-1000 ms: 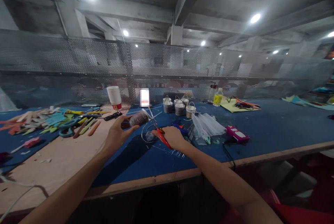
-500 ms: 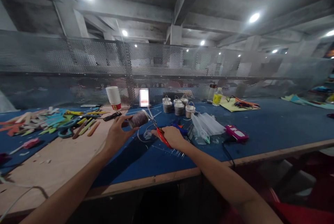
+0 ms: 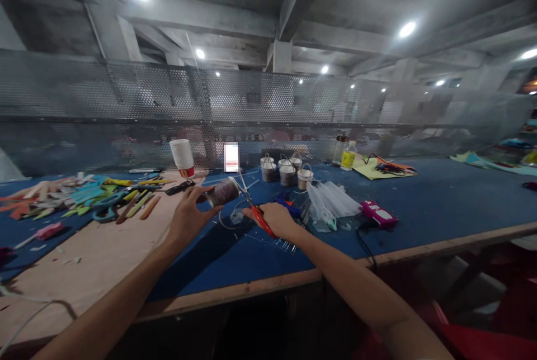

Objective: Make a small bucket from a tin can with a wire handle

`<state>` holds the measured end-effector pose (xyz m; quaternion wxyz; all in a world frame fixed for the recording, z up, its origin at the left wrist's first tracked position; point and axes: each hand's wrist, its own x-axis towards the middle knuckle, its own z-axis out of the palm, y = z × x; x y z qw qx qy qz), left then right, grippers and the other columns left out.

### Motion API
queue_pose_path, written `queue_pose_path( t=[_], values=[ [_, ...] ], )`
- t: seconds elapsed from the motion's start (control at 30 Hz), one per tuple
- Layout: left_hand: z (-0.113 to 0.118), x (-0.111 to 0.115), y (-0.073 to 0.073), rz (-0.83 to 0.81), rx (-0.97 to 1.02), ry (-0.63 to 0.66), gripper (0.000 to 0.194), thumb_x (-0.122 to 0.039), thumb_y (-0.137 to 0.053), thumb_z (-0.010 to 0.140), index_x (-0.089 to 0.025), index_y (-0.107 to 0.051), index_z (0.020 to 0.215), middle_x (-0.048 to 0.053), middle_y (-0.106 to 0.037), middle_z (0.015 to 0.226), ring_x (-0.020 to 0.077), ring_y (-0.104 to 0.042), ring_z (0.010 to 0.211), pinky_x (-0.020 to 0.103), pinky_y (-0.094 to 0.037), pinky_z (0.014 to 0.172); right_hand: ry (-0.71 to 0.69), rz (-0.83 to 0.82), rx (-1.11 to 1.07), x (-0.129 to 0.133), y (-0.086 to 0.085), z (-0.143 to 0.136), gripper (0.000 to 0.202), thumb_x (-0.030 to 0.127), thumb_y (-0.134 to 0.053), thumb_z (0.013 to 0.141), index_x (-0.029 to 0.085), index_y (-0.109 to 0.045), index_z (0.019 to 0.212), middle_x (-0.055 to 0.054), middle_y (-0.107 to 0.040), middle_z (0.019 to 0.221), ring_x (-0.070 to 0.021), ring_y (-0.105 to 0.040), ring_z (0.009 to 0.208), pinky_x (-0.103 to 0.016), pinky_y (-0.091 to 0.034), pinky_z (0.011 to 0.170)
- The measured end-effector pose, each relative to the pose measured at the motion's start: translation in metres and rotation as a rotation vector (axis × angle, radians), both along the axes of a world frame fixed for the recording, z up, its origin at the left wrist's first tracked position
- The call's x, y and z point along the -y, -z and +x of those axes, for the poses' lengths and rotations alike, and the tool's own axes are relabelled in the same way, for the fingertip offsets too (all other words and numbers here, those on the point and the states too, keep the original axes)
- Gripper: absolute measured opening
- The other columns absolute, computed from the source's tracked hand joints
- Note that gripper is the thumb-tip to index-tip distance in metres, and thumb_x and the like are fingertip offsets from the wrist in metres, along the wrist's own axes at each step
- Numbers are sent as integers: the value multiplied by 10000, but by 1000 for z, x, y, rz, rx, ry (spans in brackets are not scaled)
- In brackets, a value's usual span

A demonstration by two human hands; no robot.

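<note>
My left hand grips a small cup covered in brownish-grey wrapping, tipped on its side with its white end to the right. In my right hand is a pair of red-handled scissors. Their metal blades reach up and left to the cup's right end; whether they cut into anything is too small to tell. A thin white cord loops down below the cup. Beyond my right hand lies a blue glue gun, partly hidden by it.
Several small wrapped buckets with handles stand ahead. Stacked paper cups are at back left, with coloured strips and blue-handled scissors nearer. Rightward lie plastic bags, a magenta box and a yellow-labelled bottle.
Hardly anything differs. Both hands, the cup and the scissors keep almost the same places, and the view has shifted very slightly.
</note>
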<state>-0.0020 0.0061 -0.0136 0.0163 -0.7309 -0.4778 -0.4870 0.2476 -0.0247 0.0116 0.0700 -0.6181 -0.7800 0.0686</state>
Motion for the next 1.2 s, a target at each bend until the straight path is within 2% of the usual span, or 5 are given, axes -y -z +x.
queue_pose_path(
  t=[0.53, 0.67, 0.77, 0.93, 1.2],
  values=[
    [1, 1, -1, 30, -36, 4, 483, -452, -745, 793, -243, -624, 1211, 76, -598, 1135, 254, -655, 922, 432, -562, 873, -57, 22, -69, -5, 6, 3, 374, 387, -423, 1041, 187, -734, 1091, -121, -765, 1067, -236, -716, 1027, -272, -481, 828],
    [4, 2, -1, -8, 39, 17, 575, -466, -761, 773, -217, -582, 1259, 96, -597, 1194, 257, -656, 946, 454, -558, 905, -55, 39, -53, -5, 6, 3, 394, 370, -399, 1052, 166, -734, 1085, -135, -765, 1048, -230, -718, 1016, -266, -475, 823],
    [8, 4, -4, -117, 175, 18, 703, -517, -765, 749, -212, -517, 1333, 120, -594, 1259, 274, -662, 1004, 453, -564, 885, -44, 45, -58, -5, 7, 1, 438, 442, -395, 1050, 171, -738, 1076, -143, -764, 1053, -236, -716, 1020, -271, -476, 830],
    [8, 5, -11, -383, 330, 48, 629, -615, -649, 818, -189, -574, 1274, 66, -678, 998, 266, -697, 872, 412, -560, 806, -43, 62, -96, -2, 8, 1, 531, 534, -357, 1040, 181, -752, 1028, -148, -768, 1034, -253, -720, 1010, -288, -484, 826],
    [3, 5, -12, -319, 265, 30, 600, -595, -708, 777, -179, -624, 1201, 39, -683, 914, 263, -689, 863, 374, -535, 796, -35, 1, -83, 3, 1, 1, 396, 376, -404, 1043, 178, -739, 1119, -130, -769, 1049, -225, -718, 1017, -266, -477, 840]
  ],
)
